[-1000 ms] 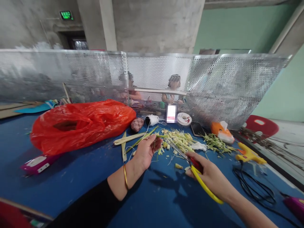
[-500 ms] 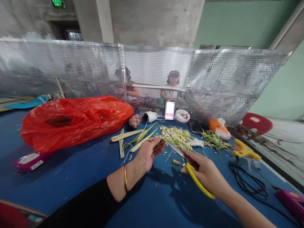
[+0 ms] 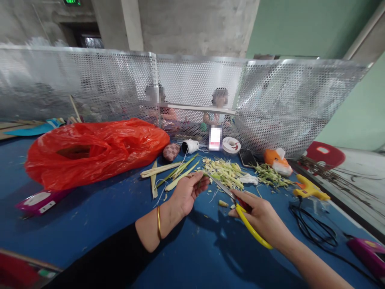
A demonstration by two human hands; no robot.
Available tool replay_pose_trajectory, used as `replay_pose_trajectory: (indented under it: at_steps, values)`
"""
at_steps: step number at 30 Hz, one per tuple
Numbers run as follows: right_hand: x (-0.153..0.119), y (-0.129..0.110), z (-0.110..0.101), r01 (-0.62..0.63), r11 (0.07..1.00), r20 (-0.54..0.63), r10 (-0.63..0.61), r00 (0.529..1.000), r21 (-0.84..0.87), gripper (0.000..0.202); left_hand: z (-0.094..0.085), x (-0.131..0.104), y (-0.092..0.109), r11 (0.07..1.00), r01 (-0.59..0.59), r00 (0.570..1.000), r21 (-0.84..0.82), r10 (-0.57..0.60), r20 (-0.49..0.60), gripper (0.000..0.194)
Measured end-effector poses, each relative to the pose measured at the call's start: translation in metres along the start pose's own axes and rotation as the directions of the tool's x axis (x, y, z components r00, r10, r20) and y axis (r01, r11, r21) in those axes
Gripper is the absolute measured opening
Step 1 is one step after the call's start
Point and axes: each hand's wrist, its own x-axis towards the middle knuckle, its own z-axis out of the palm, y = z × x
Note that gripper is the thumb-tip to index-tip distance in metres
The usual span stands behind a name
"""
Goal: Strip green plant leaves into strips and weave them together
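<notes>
My right hand [image 3: 255,210] is wrapped around a pair of scissors [image 3: 250,228] with yellow handles, partly hidden by the fingers. The steel blades point up and left, and their tips are beside the fingertips of my left hand [image 3: 188,192]. Thumb and fingers of that hand are pinched on a small green piece of plant [image 3: 205,174], mostly covered. Just beyond the hands lies a heap of pale green cut stalk pieces [image 3: 224,171]. Longer peeled leaf strips [image 3: 183,176] rest to the left, with loose white thread across them. A short cut stub [image 3: 223,204] lies below the blades.
A large red plastic bag [image 3: 99,152] covers the left of the blue table [image 3: 99,237]. Behind the heap stand a thread spool [image 3: 190,146], a white ribbon roll [image 3: 231,145] and a perforated metal screen [image 3: 192,76]. A yellow glue gun [image 3: 311,188] with a black cord lies right.
Both hands and the scissors hold almost the same place. The whole view has shifted up very slightly; otherwise the things on the table lie as before.
</notes>
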Motion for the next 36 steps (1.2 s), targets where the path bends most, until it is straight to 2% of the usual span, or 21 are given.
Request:
replay_pose_trajectory:
  at_steps: [6,19,27,32,36]
  values:
    - [-0.001,-0.001,0.002,-0.021,1.000,0.024,0.021,0.999,0.009,0.056,0.002,-0.002,0.001,1.000,0.006,1.000,-0.015,-0.006,-0.009,0.007]
    - [0.000,0.000,0.003,0.022,0.998,-0.033,-0.024,0.999,-0.061,0.054,0.001,0.001,0.002,0.997,0.046,0.999,-0.060,-0.047,-0.019,0.007]
    - [0.000,0.000,0.003,0.029,0.999,-0.046,-0.030,0.998,-0.029,0.049,0.001,0.001,0.002,0.996,0.055,0.998,-0.072,-0.057,-0.026,0.007]
    - [0.000,-0.004,0.003,-0.017,1.000,-0.036,0.017,0.999,0.025,0.050,0.001,0.001,0.003,0.996,0.058,0.998,-0.067,-0.060,-0.020,0.011]
    - [0.003,0.007,-0.001,-0.066,0.996,-0.077,0.071,0.995,0.060,0.052,0.000,0.001,0.002,0.998,0.037,0.999,-0.046,-0.037,-0.007,0.004]
